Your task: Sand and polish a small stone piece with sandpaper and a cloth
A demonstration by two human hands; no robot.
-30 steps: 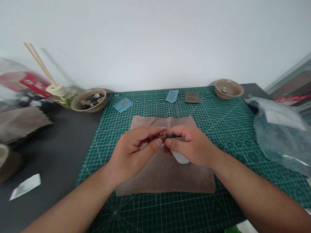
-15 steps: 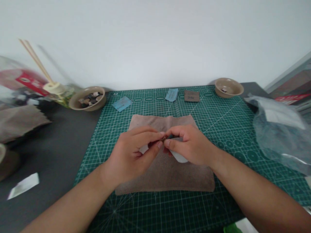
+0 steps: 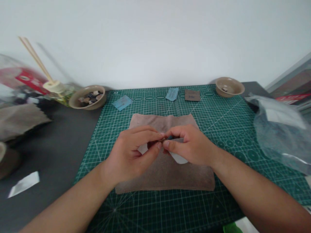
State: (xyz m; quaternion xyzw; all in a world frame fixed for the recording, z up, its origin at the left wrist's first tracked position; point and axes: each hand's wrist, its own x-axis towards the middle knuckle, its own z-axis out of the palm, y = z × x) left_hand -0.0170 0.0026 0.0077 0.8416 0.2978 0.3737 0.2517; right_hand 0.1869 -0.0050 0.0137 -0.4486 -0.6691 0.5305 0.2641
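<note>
Where the hands meet: above the middle of a tan suede cloth [image 3: 165,174], which lies flat on a green cutting mat [image 3: 150,207].
Left hand [image 3: 128,153]: nearly closed, thumb and fingertips pinched on a small dark item [image 3: 167,138].
Right hand [image 3: 191,145]: nearly closed, thumb and forefinger pressed to the opposite side of the same item.
Item position: between the two hands' fingertips, above the cloth's centre. Fingers hide most of it; its exact form cannot be told.
Step in hand: both hands work the item together at the fingertips.
Underneath: a white rounded sheet [image 3: 178,158] shows below the hands. Any link to the item cannot be told.
Mat, far edge: two blue paper tags [image 3: 122,103] and a brown swatch [image 3: 191,95], all apart from the hands.
Bowls: a tan ceramic bowl [image 3: 75,102] at far left holds small dark and pale pieces; a second tan bowl [image 3: 229,86] at far right holds a few.
Tabletop [image 3: 55,142]: dark; a white paper scrap [image 3: 24,184] lies on it at left.
Right side: a clear plastic bag [image 3: 279,132] overlaps the mat.
</note>
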